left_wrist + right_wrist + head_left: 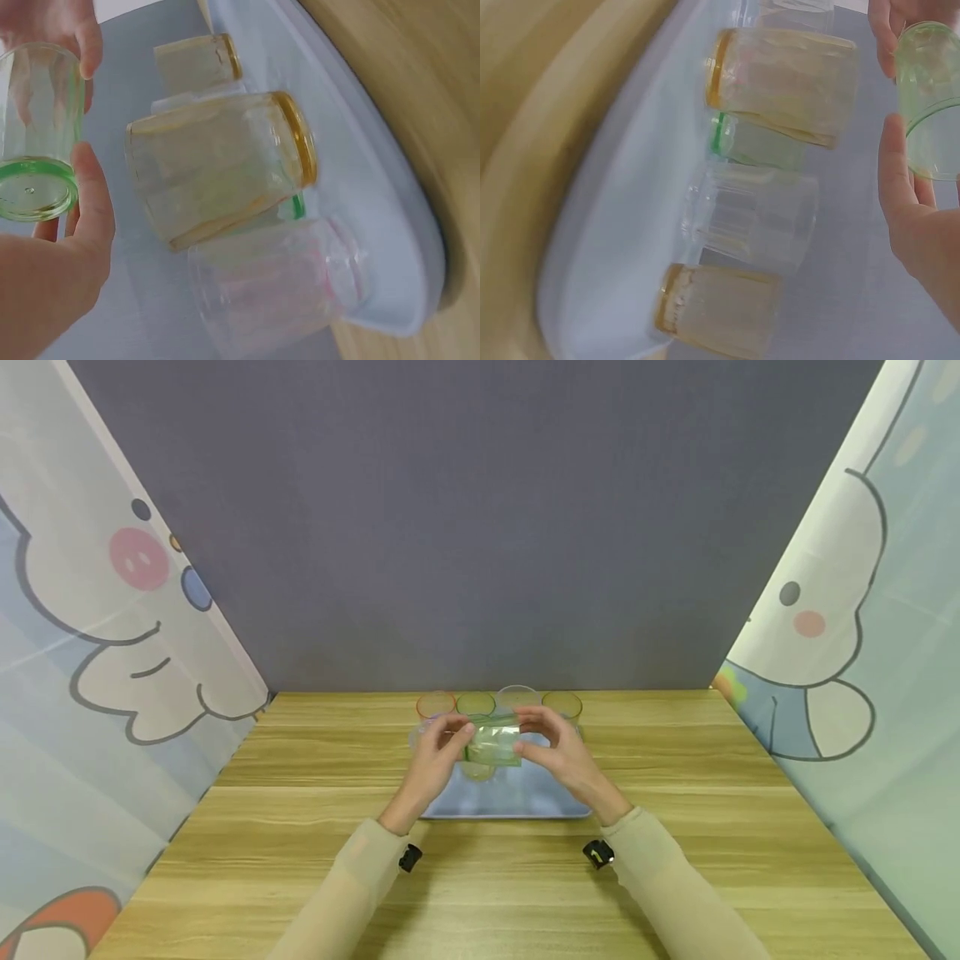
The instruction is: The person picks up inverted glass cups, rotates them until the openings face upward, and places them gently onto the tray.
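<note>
A clear green cup (pixel 493 745) lies sideways in the air above a pale blue-grey tray (pixel 525 797). My left hand (pixel 429 768) grips it around the green base end, seen in the left wrist view with the thick green bottom (pixel 34 191) towards the palm. At the open mouth, my right hand (pixel 564 756) holds the cup between thumb and fingers. The right wrist view shows the rim of this green cup (pixel 934 97) facing the right hand. Some fingers are hidden behind the cup.
Several clear cups stand on the tray: a red-rimmed cup (pixel 436 703), a green-rimmed cup (pixel 476 702), a colourless cup (pixel 517 696) and a yellow cup (pixel 562 704) at the back. A small yellowish cup (pixel 477 772) sits nearer. The tray is on a wooden table (pixel 315 827).
</note>
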`<state>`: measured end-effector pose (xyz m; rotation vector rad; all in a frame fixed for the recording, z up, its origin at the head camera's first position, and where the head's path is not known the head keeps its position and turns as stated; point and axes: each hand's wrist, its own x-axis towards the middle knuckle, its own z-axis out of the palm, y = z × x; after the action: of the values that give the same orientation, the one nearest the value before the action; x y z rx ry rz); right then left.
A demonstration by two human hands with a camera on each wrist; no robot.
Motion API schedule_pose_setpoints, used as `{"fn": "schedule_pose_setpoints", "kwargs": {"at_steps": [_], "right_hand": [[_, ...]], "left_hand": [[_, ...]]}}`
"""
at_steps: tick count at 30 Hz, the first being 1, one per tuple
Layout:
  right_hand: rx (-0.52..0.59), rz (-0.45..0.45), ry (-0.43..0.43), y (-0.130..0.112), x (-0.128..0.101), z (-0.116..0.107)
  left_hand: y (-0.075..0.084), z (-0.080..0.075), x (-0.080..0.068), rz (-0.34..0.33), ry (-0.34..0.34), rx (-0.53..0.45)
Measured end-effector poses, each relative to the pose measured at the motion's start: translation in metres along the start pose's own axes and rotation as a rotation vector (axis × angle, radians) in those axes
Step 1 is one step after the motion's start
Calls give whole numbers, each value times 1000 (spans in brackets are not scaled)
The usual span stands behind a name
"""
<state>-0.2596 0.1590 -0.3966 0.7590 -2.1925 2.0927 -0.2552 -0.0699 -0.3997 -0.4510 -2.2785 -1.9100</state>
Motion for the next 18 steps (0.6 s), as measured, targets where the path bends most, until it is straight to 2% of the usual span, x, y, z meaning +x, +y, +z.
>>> {"fn": "schedule_pose_setpoints", "kwargs": {"at_steps": [5, 8, 10, 14, 18], "right_hand": [[-18, -18, -1, -8, 3, -4], [-22, -24, 14, -12, 4, -8], [-19, -29, 22, -14, 4, -10], [-27, -46, 34, -15, 5, -15], [-43, -49, 35, -16, 4, -19]], "left_hand": [[5, -6, 2, 50, -32, 24], [8, -10, 3, 98, -29, 41], [9, -12, 2, 139, -14, 93], [11, -16, 2, 257, 32, 232], [10, -17, 3, 442, 51, 389]]}}
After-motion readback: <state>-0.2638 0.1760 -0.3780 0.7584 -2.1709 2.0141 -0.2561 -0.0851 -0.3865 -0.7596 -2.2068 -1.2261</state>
